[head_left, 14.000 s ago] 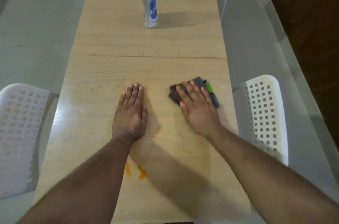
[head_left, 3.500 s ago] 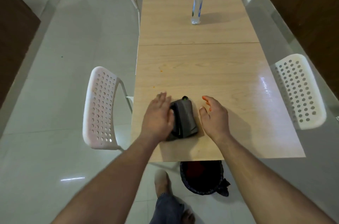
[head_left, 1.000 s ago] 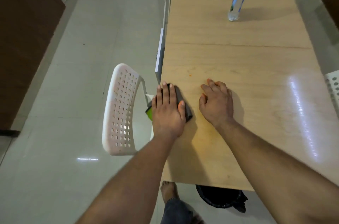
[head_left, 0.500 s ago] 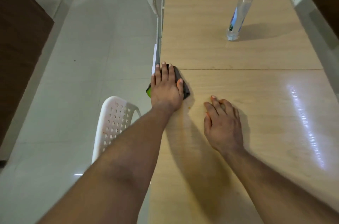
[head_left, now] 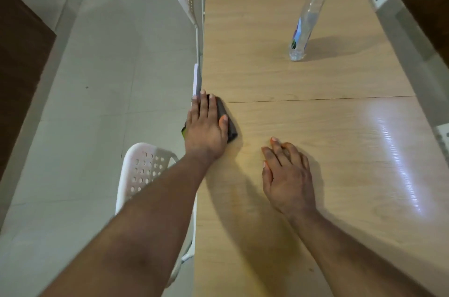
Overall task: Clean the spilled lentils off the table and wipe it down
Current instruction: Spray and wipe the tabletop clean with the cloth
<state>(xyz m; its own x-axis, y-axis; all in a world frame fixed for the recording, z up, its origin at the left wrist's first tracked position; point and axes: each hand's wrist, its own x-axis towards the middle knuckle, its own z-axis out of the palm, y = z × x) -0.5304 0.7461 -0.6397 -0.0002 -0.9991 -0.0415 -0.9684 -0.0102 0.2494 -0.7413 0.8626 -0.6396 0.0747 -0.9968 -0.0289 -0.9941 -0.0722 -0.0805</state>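
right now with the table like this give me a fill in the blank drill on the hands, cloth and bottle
1. The left hand presses flat on the dark ____ at the table's left edge.
2. The right hand rests on the table and holds ____.
3. The clear bottle with the ____ cap stands upright.

Missing words: cloth; nothing; blue

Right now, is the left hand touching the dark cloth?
Touching. The head view shows the left hand pressed flat on the dark cloth at the table edge.
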